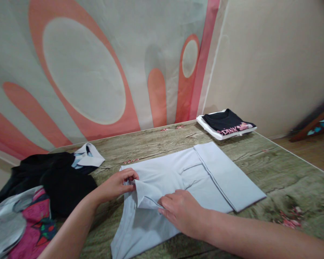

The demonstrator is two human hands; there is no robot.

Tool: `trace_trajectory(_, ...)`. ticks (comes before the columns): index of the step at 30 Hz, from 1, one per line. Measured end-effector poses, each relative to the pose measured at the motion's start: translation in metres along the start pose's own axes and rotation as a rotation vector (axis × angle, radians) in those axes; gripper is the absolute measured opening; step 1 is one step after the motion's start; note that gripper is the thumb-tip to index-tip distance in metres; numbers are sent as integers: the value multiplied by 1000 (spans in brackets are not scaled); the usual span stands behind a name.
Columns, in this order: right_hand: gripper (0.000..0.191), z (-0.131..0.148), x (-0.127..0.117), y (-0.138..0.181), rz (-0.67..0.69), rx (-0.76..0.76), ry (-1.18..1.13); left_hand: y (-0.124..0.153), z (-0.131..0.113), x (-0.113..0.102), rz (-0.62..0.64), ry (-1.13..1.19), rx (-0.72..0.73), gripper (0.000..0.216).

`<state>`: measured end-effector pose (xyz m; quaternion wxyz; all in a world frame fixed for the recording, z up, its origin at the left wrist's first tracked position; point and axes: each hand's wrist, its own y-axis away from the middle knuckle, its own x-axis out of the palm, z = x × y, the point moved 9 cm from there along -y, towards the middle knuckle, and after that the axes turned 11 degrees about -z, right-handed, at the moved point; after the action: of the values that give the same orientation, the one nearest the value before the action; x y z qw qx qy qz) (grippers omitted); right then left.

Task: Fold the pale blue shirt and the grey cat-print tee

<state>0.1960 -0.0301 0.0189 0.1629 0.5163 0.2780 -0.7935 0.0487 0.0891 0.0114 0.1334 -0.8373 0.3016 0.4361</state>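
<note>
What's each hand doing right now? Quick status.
Left hand: closed, pinching a raised edge of the pale garment.
Right hand: closed, thumb and fingers gripping the same garment.

Kinda dim, flat indoor light here, source out of view. The white cloth (164, 165) is easily the brightest bit, with soft grey shading in its folds. Black clothes (67, 183) go nearly featureless, and there's a soft shadow beside the stack (224, 120). Edges look stretched, far right's smeary, top right corner goes dark.
</note>
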Motion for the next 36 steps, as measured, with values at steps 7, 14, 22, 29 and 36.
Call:
trace_trajectory(7, 32, -18, -12, 1, 6, 41, -183, 1, -5, 4, 29, 11, 38, 11)
trace_trajectory(14, 36, -106, -30, -4, -168, 503, -483, 4, 2, 3, 30, -1, 20, 21)
trace_trajectory(22, 30, -124, -26, 0, -177, 516, -226, 5, 0, 2, 40, -44, 2, 30)
trace_trajectory(29, 17, -121, -47, 6, -67, 518, 196, 3, 3, 3, 14, -106, -1, 31)
trace_trajectory(36, 21, -71, -51, 25, 24, 390, 212, 5, -22, -7, -120, -198, 29, 15)
